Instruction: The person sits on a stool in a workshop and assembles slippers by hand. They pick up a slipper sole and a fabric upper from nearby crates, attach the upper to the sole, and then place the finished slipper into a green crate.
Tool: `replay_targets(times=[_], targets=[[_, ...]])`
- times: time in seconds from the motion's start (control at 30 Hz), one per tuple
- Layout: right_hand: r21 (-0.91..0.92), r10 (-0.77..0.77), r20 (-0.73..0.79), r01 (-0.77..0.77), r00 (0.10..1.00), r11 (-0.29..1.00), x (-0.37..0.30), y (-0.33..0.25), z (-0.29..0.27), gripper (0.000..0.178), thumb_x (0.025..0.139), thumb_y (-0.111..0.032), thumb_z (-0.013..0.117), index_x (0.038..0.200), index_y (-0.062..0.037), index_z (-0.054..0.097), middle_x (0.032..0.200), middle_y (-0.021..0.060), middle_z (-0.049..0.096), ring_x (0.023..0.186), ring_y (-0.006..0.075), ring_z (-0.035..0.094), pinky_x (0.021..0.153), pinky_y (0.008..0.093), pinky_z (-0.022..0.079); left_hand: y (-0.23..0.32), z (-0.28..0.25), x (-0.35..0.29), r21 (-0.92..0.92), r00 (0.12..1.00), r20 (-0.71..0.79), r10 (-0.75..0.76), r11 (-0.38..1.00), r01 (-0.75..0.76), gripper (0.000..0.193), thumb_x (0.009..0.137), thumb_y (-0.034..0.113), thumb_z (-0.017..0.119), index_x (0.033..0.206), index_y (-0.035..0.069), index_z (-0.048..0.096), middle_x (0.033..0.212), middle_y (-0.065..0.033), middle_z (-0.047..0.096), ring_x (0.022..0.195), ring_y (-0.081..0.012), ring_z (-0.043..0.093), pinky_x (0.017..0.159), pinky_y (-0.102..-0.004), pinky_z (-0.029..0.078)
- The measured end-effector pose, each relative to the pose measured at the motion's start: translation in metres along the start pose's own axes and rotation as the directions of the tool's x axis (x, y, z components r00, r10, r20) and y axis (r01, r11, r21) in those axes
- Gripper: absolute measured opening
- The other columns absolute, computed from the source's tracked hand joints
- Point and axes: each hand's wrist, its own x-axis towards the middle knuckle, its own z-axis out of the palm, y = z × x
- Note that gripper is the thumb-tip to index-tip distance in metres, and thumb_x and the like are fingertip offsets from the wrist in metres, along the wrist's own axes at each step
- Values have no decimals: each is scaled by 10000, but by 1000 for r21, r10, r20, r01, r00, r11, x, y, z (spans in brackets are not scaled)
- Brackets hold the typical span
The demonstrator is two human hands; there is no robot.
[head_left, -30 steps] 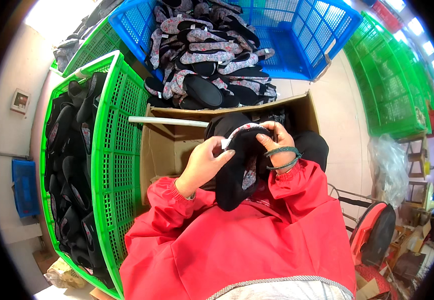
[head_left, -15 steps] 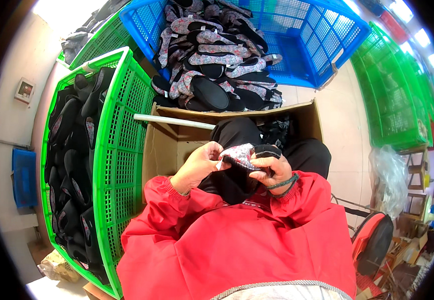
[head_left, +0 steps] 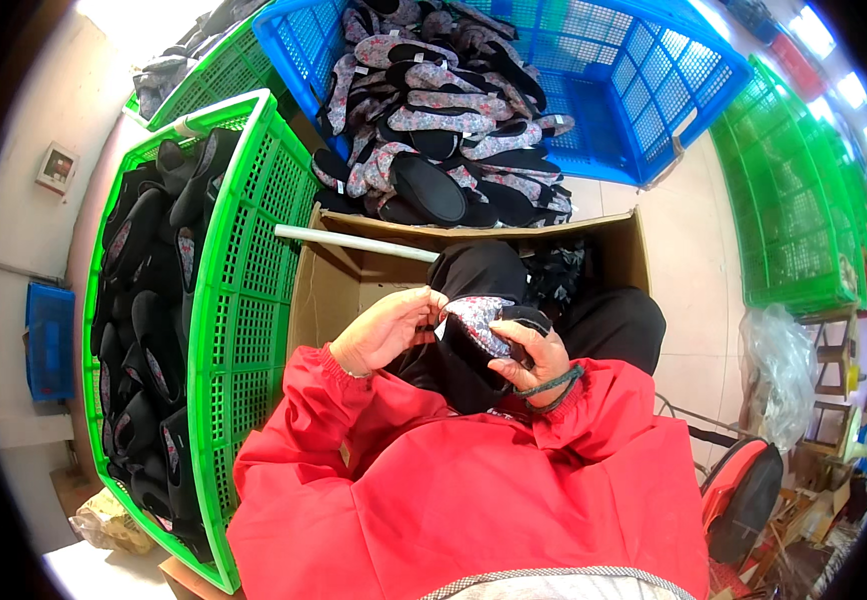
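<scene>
Above my lap I hold a floral-patterned fabric slipper (head_left: pixel 476 318) with a black lining and sole. My right hand (head_left: pixel 534 358) grips it from the right, thumb laid on the patterned cloth. At its left edge, by a small white tag (head_left: pixel 441 329), the fingertips of my left hand (head_left: pixel 392 328) are pinched together. Whether they hold the edge, the tag or a thread is too small to tell. Just beyond my knees stands an open cardboard box (head_left: pixel 354 285), with black material (head_left: pixel 562 275) partly hidden inside.
A blue crate (head_left: pixel 594 130) beyond the box spills floral slippers (head_left: pixel 444 118) toward me. To the left stands a green crate (head_left: pixel 254 320) packed with black slippers (head_left: pixel 149 330). A white pole (head_left: pixel 354 242) crosses the box. Green crates (head_left: pixel 784 200) and a clear plastic bag (head_left: pixel 780 355) are at right.
The slipper has turned in my right hand, tilting its opening more downward. My left fingers have lifted slightly at its edge. The whole view has shifted a little.
</scene>
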Motion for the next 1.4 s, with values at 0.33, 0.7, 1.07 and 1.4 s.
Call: replay_targets(times=[0.33, 0.7, 1.07, 1.4], targets=[[-185, -74, 54, 83, 996, 979, 7, -2, 7, 524, 612, -6, 850, 1108, -120, 723, 1069, 72, 657, 947, 251, 596, 812, 328, 508, 20, 10, 13, 219, 994, -64, -88, 971, 100, 281, 842, 127, 741, 1048, 56, 563, 943, 12, 608, 802, -61, 563, 697, -195, 432], [13, -2, -24, 2, 1000, 1000, -7, 20, 28, 441, 698, 147, 741, 1086, -60, 713, 977, 74, 636, 826, 165, 621, 643, 221, 514, -5, 15, 18, 119, 971, -141, 193, 977, -177, 259, 760, -38, 726, 890, 82, 537, 855, 3, 586, 719, -70, 547, 655, -194, 429], [-15, 46, -8, -46, 999, 999, -4, 15, 32, 472, 696, 140, 723, 1114, -78, 706, 1072, 90, 624, 901, 183, 621, 704, 244, 536, -27, 49, 11, 963, 380, 194, 905, -101, -250, 249, 574, -53, 667, 732, 60, 510, 745, -79, 510, 743, -317, 533, 646, -403, 418], [-128, 135, -359, -191, 924, 973, -17, 17, 29, 606, 668, -234, 893, 1177, -57, 615, 1205, 115, 587, 1119, 252, 569, 962, 342, 457, -31, 39, 14, 886, 236, 452, 860, -403, -228, 207, 581, -5, 675, 761, 64, 600, 875, -61, 624, 883, -291, 608, 782, -377, 497]])
